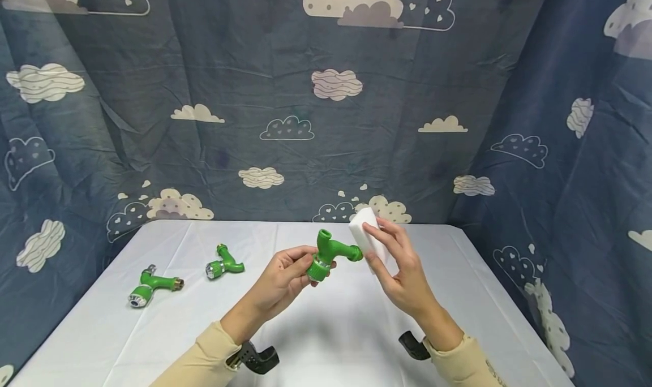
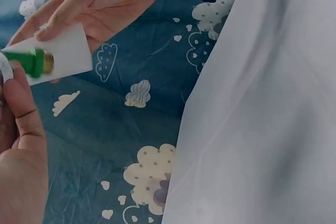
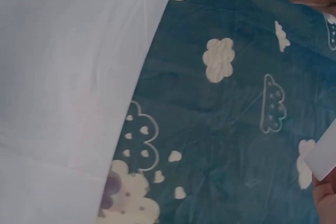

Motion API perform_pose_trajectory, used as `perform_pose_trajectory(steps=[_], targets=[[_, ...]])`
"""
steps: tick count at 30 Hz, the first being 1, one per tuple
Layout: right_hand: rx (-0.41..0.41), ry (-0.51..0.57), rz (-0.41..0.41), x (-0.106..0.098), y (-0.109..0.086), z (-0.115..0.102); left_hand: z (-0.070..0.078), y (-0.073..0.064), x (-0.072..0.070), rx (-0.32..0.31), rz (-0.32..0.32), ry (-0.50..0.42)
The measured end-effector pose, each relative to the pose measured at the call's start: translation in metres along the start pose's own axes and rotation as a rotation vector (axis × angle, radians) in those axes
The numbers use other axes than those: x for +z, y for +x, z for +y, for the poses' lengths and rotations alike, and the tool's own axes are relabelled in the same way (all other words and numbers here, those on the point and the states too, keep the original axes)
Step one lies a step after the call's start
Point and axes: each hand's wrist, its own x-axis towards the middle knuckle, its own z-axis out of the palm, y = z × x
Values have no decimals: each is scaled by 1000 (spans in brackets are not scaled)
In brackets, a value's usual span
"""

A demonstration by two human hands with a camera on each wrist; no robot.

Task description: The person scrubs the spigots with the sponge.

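Observation:
My left hand pinches a green tap by its round knob end, holding it above the white table. The tap's threaded end points right, toward a white rectangular sponge. Fingers and thumb of my right hand grip that sponge by its sides, with its face right at the tap's end. In the left wrist view the brass thread of the tap overlaps the sponge. Only a corner of the sponge and some fingertips show at the right wrist view's edge.
Two more green taps lie on the table's left side: one with a brass end nearer me, a smaller one farther back. A white cloth covers the table. Behind and beside it hangs a dark blue cloud-patterned curtain.

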Motion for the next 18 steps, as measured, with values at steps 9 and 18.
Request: perform_pose_trajectory(steps=[9,18], targets=[[-216,-30,5,0,5,-25,0,7,14,-68,151,-15],[-386,-141,-30,7,6,-37,-3,9,20,-63,157,-7]])
